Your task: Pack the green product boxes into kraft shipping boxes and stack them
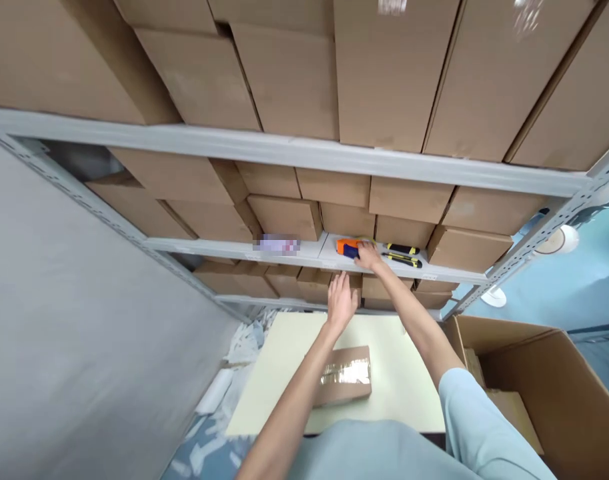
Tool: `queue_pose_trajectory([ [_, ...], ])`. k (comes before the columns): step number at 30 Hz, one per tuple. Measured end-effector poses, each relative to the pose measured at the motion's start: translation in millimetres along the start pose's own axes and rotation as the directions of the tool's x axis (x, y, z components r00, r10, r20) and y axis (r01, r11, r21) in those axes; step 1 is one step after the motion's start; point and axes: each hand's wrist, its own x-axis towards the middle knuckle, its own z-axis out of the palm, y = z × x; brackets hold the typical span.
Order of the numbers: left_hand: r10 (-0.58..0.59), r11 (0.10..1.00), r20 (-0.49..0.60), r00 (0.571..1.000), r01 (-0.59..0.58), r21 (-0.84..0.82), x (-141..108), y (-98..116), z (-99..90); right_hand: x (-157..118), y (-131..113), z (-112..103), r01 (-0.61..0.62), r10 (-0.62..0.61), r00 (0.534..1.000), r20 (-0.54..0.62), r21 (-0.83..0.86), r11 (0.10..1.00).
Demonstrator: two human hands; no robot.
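Observation:
My right hand [368,256] reaches to the middle shelf, its fingers closed around an orange and dark-blue tape dispenser [347,248] lying there. Part of the dispenser is hidden behind the hand. My left hand [341,301] hovers in front of the lower shelf boxes, fingers stretched out and holding nothing. Below the arms, a small cardboard box [347,375] with shiny clear tape across its top sits on the pale yellow table [407,393]; my left forearm covers its left side. Yellow and black utility knives [403,259] rest on the shelf to the right of the dispenser.
Closed cardboard boxes [287,80] fill the grey metal rack [284,148]. A blurred-out item [278,245] lies on the shelf's front edge. A large open carton [549,380] stands right of the table. Left are a wall [84,300] and white scraps [247,343] on the floor.

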Motion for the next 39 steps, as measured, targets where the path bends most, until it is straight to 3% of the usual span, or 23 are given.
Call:
queue_pose_trajectory([
  [2, -0.079, 0.996, 0.017, 0.997, 0.08, -0.04, -49, -21, -5.5, -25, 10, 18, 0.029, -0.023, 0.993, -0.116, 0.05, 0.998],
  [5, -0.299, 0.951, 0.056, 0.953, 0.302, -0.071, -140, -58, -19.7, -100, 25, 72, 0.032, 0.019, 0.964, -0.263, 0.186, 0.982],
  [8, -0.574, 0.814, 0.118, 0.81, 0.58, -0.029, -218, -80, -33.9, -200, 28, 140, -0.083, 0.125, 0.985, -0.117, 0.314, 0.946],
  [10, -0.686, 0.719, 0.143, 0.714, 0.695, -0.017, -246, -83, -36.1, -258, 22, 179, -0.2, 0.191, 0.98, 0.06, 0.368, 0.908],
  [12, -0.736, 0.661, 0.18, 0.652, 0.75, -0.016, -256, -78, -32.0, -298, 11, 211, -0.317, 0.243, 0.944, 0.223, 0.412, 0.854],
  [15, -0.771, 0.619, 0.251, 0.586, 0.782, 0.077, -247, -63, -22.9, -320, -8, 246, -0.438, 0.273, 0.89, 0.365, 0.519, 0.734],
  [19, -0.828, 0.547, 0.29, 0.48, 0.805, 0.23, -232, -50, -16.8, -315, -21, 271, -0.47, 0.344, 0.882, 0.323, 0.663, 0.583],
  [21, -0.841, 0.53, 0.289, 0.457, 0.802, 0.275, -231, -52, -14.7, -312, -19, 278, -0.459, 0.353, 0.885, 0.302, 0.694, 0.555],
  [23, -0.835, 0.541, 0.297, 0.464, 0.793, 0.281, -235, -57, -12.8, -311, -13, 286, -0.45, 0.333, 0.89, 0.31, 0.714, 0.537],
  [26, -0.803, 0.584, 0.312, 0.508, 0.776, 0.237, -245, -67, -11.4, -311, -2, 294, -0.451, 0.305, 0.89, 0.338, 0.749, 0.486],
  [30, -0.779, 0.612, 0.321, 0.539, 0.765, 0.199, -252, -73, -13.0, -310, 5, 295, -0.506, 0.306, 0.861, 0.406, 0.745, 0.435],
  [32, -0.762, 0.634, 0.308, 0.569, 0.753, 0.179, -252, -70, -13.0, -309, 3, 289, -0.507, 0.332, 0.861, 0.385, 0.703, 0.499],
  [36, -0.668, 0.744, 0.218, 0.712, 0.648, 0.164, -251, -47, -2.9, -305, -15, 277, -0.399, 0.335, 0.915, 0.223, 0.607, 0.687],
  [39, -0.664, 0.746, 0.164, 0.729, 0.634, 0.203, -251, -31, 10.3, -302, -26, 274, -0.423, 0.338, 0.906, 0.254, 0.578, 0.698],
])
